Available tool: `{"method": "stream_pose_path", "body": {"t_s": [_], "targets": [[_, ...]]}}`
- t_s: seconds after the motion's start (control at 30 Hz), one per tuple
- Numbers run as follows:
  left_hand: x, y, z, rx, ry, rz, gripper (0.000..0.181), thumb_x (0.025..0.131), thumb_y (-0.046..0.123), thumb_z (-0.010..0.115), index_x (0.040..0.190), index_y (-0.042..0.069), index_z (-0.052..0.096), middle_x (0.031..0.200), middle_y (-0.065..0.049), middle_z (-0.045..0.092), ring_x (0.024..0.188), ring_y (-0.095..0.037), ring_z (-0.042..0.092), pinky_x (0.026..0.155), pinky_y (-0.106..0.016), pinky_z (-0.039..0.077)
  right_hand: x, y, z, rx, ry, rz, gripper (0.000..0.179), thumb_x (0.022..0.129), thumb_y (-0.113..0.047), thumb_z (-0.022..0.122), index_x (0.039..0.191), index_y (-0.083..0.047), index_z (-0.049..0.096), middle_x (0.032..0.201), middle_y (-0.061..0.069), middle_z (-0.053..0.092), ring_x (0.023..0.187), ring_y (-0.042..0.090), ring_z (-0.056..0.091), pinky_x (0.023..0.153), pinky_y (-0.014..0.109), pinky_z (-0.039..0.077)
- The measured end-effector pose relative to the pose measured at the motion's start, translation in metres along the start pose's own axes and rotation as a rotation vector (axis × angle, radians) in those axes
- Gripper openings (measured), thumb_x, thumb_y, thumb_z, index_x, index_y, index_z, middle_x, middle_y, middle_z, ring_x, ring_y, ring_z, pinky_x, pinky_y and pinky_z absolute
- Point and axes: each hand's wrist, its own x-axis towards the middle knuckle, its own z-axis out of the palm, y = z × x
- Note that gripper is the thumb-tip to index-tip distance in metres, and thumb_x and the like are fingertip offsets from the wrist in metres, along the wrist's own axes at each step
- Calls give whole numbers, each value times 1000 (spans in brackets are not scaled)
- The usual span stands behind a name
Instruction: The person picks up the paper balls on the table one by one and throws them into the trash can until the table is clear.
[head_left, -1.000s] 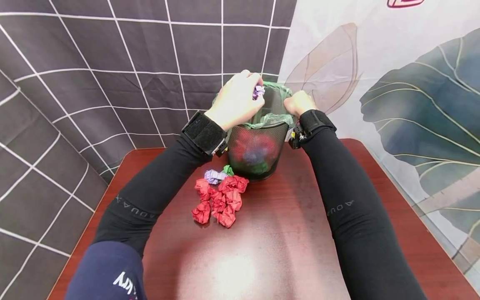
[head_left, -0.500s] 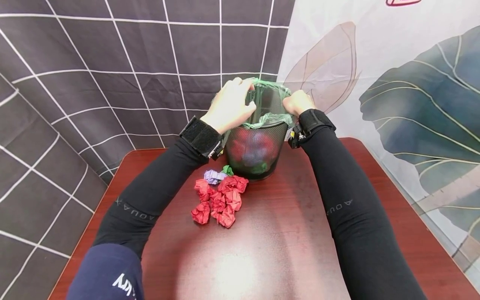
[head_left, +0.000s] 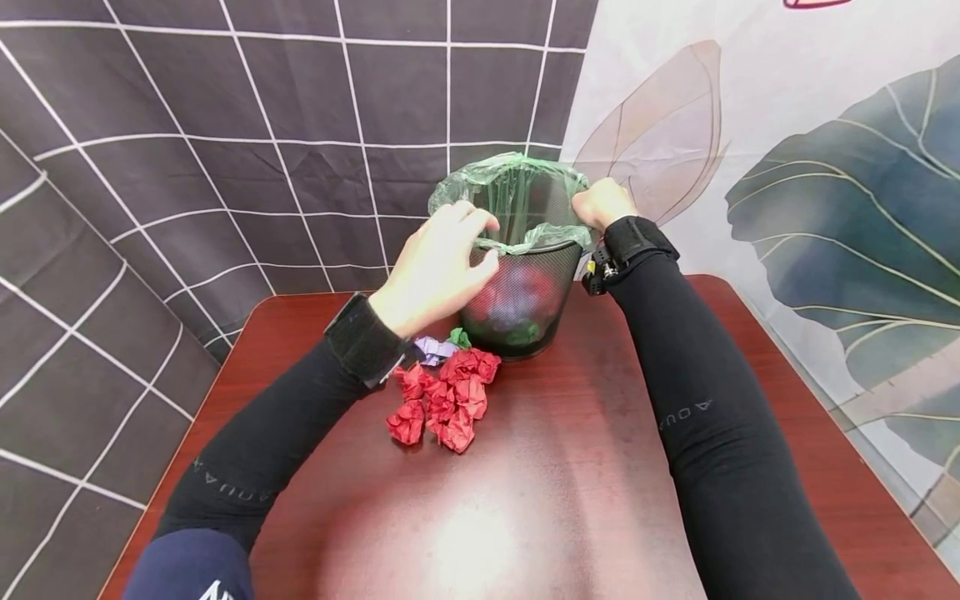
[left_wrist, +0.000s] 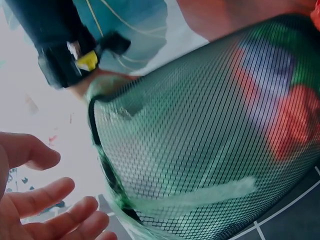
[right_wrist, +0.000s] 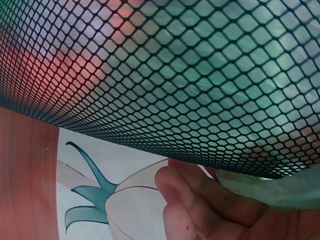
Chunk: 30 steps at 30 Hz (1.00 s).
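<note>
A black mesh wastebasket (head_left: 525, 300), lined with a green plastic bag (head_left: 491, 171), stands on the table. Red, purple and green crumpled paper shows through its mesh. My right hand (head_left: 603, 204) grips the basket's rim and the bag's edge on the right side; in the right wrist view its curled fingers (right_wrist: 187, 200) lie against the outside of the mesh. My left hand (head_left: 438, 267) is in front of the basket's left side, fingers apart and holding nothing. Below it lies a heap of red crumpled paper balls (head_left: 450, 400), with a purple paper ball (head_left: 433, 352) and a green one (head_left: 459, 337) behind.
The reddish-brown wooden table (head_left: 570, 467) carries the basket near its back edge. A dark grid-patterned cloth (head_left: 300, 100) hangs behind and to the left. A white cloth with leaf prints (head_left: 787, 125) hangs at the right.
A purple paper ball held by my left hand over the basket has left the hand. The left hand has moved back and down, out of the opening. My right hand stays on the rim.
</note>
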Motion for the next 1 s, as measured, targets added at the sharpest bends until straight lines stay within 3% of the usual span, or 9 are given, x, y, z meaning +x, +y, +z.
{"method": "stream_pose_path", "body": {"t_s": [0.13, 0.27, 0.43, 0.57, 0.63, 0.73, 0.83, 0.9, 1.0], "targets": [[-23, 8, 2, 13, -6, 41, 28, 92, 26, 62, 117, 14, 65, 113, -2, 64, 107, -21, 59, 90, -39, 51, 1, 2, 0, -5, 1, 2, 47, 94, -26, 33, 120, 2, 61, 142, 25, 53, 101, 35, 62, 74, 35, 52], [-47, 14, 7, 51, -37, 77, 24, 90, 27, 64, 111, 15, 66, 108, 0, 63, 101, -21, 60, 83, -40, 53, 3, 2, -2, 10, 13, 6, 41, 94, -25, 34, 114, 1, 60, 140, 27, 54, 79, 30, 64, 59, 31, 53], [-76, 17, 16, 132, -151, 77, 27, 86, 33, 70, 106, 16, 68, 102, -1, 63, 94, -22, 61, 74, -43, 53, 3, -1, -6, 17, 16, 10, 36, 94, -25, 34, 106, -2, 58, 140, 27, 54, 77, 29, 63, 54, 30, 51], [-96, 15, 29, 191, -271, 52, 35, 84, 36, 73, 112, 16, 69, 106, -4, 65, 95, -25, 62, 75, -44, 54, 3, -3, -7, 14, 13, 12, 36, 94, -26, 34, 105, -2, 58, 141, 26, 54, 85, 32, 64, 55, 31, 52], [-104, 15, 35, 195, -302, 42, 37, 83, 37, 74, 114, 17, 69, 108, -5, 65, 96, -25, 63, 77, -45, 55, 2, -3, -7, 8, 11, 8, 38, 94, -26, 34, 108, -2, 59, 141, 26, 54, 86, 31, 61, 55, 30, 52], [-113, 15, 45, 171, -321, 47, 35, 82, 36, 74, 111, 17, 69, 107, -4, 66, 99, -24, 64, 79, -43, 56, 3, -2, -7, 5, 14, 9, 40, 94, -26, 33, 111, 0, 59, 143, 27, 53, 68, 25, 65, 51, 29, 52], [-121, 15, 55, 162, -341, 59, 36, 80, 35, 76, 110, 16, 68, 106, -4, 65, 102, -23, 65, 78, -42, 56, 4, -1, -7, 8, 13, 14, 39, 94, -26, 34, 110, 0, 58, 144, 29, 51, 47, 16, 59, 49, 29, 52], [-127, 15, 61, 164, -379, 55, 41, 79, 35, 77, 113, 15, 67, 110, -6, 65, 105, -24, 64, 80, -43, 56, 3, -1, -8, 13, 9, 18, 40, 94, -26, 33, 111, 0, 58, 144, 29, 51, 51, 18, 62, 51, 30, 53], [-136, 14, 69, 153, -440, 28, 47, 78, 36, 79, 118, 14, 66, 115, -7, 66, 107, -27, 63, 80, -47, 55, 2, -2, -8, 12, -2, 18, 44, 94, -27, 33, 117, 1, 59, 144, 27, 51, 80, 27, 65, 60, 32, 52]]}}
